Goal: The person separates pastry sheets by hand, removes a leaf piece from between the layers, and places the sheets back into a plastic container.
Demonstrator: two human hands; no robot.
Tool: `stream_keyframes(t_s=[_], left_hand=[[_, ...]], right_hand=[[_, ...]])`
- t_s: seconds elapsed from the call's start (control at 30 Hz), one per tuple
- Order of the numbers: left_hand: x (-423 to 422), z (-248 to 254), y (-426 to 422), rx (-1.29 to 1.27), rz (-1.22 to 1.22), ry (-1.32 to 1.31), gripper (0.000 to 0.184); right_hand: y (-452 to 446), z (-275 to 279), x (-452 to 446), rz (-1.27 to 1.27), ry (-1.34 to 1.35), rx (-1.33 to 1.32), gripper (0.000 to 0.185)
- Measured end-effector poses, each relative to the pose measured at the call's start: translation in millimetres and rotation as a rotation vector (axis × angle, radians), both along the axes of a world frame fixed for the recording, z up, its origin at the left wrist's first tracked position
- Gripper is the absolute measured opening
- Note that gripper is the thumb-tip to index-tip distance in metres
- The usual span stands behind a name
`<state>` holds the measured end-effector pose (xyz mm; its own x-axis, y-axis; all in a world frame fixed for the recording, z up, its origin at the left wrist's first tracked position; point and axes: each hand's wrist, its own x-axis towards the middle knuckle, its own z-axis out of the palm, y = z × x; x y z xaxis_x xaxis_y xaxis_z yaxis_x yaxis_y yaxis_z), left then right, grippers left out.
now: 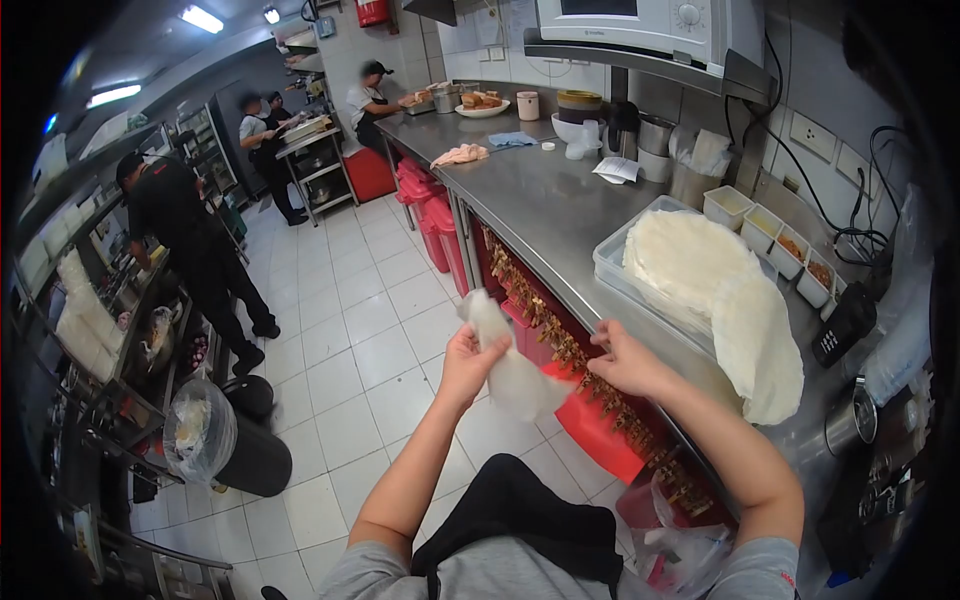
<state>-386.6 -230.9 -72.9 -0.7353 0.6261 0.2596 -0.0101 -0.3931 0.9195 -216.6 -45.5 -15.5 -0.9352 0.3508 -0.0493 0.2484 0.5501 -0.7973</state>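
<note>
L hand grips thin plastic, hanging btwn it & half-open, empty R hand.

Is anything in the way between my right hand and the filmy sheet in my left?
Nothing visible blocks your right hand from the filmy sheet in your left hand; the row of brownish pieces seems to lie beyond the gap.

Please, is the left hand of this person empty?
No, the left hand holds a thin, whitish, see-through piece between the thumb and the fingers.
</note>
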Motion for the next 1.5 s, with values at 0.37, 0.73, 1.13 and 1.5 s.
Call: stream_keyframes(t_s=[0.37,0.73,1.13,1.5], left_hand=[[59.7,28.1,8.1,-0.335,-0.274,0.295,0.025],[56.1,45.5,-3.0,-0.285,-0.33,0.164,0.022],[21.9,22.5,-15.5,-0.23,0.18,0.332,0.03],[-13.1,-16.9,-67.3,0.091,-0.386,-0.246,0.061]], right_hand=[[-28.9,13.3,3.6,0.105,0.315,0.025,0.059],[-25.5,8.9,-0.2,0.133,0.43,-0.203,0.031],[8.3,4.9,-4.4,-0.032,0.288,-0.195,0.031],[1.9,25.9,-0.2,0.254,0.384,-0.645,0.029]])
